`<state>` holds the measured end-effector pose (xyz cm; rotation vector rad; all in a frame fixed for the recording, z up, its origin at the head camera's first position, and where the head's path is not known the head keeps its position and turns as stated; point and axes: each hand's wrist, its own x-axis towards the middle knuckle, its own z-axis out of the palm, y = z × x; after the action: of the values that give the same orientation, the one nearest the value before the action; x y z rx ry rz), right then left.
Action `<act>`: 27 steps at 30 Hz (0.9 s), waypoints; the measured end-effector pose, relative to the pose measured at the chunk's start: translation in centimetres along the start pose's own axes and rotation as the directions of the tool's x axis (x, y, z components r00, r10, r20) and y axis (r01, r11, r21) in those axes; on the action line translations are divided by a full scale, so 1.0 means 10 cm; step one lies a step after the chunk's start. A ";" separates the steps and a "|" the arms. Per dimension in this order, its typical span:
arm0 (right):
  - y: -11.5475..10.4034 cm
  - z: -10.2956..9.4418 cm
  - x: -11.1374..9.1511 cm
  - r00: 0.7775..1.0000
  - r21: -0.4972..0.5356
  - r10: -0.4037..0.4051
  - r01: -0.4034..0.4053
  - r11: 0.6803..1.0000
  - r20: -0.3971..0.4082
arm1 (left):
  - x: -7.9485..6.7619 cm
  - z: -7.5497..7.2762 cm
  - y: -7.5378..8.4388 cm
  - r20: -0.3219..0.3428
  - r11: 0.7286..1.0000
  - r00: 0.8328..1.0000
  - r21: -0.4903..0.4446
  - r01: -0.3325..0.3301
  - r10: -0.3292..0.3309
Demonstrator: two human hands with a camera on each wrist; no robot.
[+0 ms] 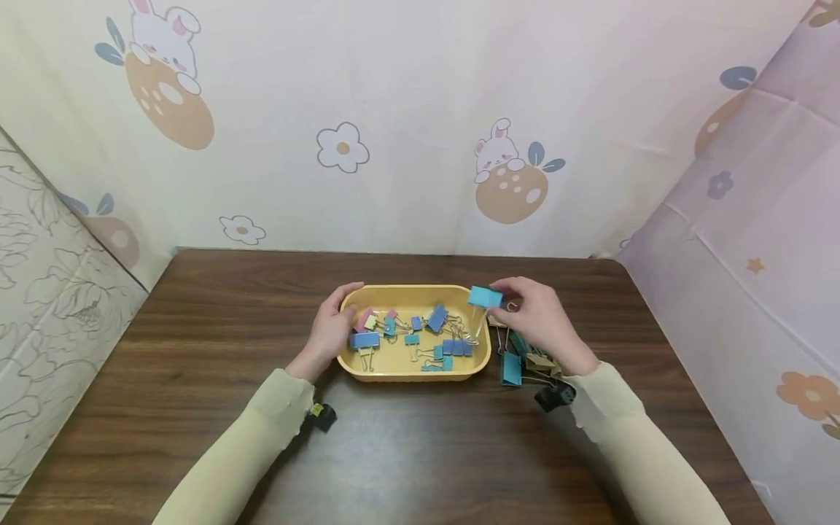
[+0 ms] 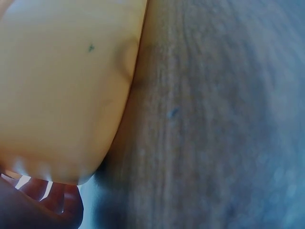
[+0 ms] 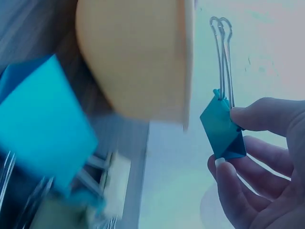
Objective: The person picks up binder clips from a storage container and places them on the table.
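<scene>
A yellow tray (image 1: pixel 394 373) stands on the table with several blue, teal, pink and yellow binder clips inside. Over its right end, my right hand (image 1: pixel 539 315) pinches a teal binder clip (image 1: pixel 485 297) between thumb and fingers. In the right wrist view that binder clip (image 3: pixel 222 125) has its wire handles pointing away from the palm. My left hand (image 1: pixel 330 329) grips the tray's left end, thumb at the rim and fingers round the outside. The left wrist view shows the tray's side wall (image 2: pixel 62 95) with fingers (image 2: pixel 52 202) at its end.
Beside the tray's right end lies a pile of larger binder clips, including a teal one (image 1: pixel 511 369) and an olive one (image 1: pixel 541 364), partly beneath my right forearm. The brown wooden table (image 1: pixel 249 306) meets a patterned cloth backdrop (image 1: pixel 407 197) at its far edge.
</scene>
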<state>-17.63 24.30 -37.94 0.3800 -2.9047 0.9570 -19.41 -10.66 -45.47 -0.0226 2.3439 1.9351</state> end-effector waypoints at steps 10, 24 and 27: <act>0.44 -0.21 -0.31 0.996 -0.107 0.076 -0.080 0.991 -0.039 | -0.01 0.01 0.01 0.003 1.000 1.000 -0.009 0.010 -0.010; 0.63 -0.12 -0.39 0.997 -0.203 0.049 -0.034 0.978 0.066 | -0.01 0.00 0.01 0.001 1.000 1.000 -0.003 0.010 -0.010; 0.64 -0.11 -0.39 0.995 -0.222 0.057 -0.037 0.974 0.083 | -0.01 0.00 0.01 0.004 1.000 1.000 -0.004 0.013 -0.013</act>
<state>-15.50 30.77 -41.23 0.3488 -3.0706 0.6281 -19.28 -10.68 -45.31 -0.0342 2.3316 1.9327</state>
